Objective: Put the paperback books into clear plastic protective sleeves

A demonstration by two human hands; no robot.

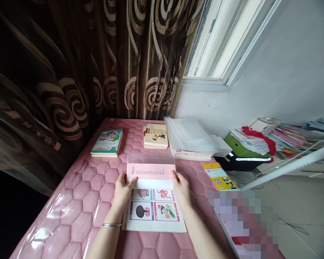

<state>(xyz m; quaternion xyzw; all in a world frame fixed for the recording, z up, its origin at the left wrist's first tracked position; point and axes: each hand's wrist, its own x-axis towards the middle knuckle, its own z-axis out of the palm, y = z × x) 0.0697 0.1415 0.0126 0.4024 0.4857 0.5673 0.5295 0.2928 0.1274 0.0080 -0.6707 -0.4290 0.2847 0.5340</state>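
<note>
The left hand [123, 189] grips the left edge of the book [154, 216], thumb on top. The right hand [181, 187] grips its right edge. The book lies flat on the pink mattress [78, 201], with a clear cover [151, 158] over its far end. Beyond lie a green book [107, 142], a tan book [156, 136] and a stack of sleeves [189, 138]. A curtain [97, 61] hangs behind.

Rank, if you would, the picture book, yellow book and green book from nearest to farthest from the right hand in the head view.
1. Picture book: under the right hand, touching it.
2. Yellow book: to its right.
3. Green book: far left, near the curtain.
</note>
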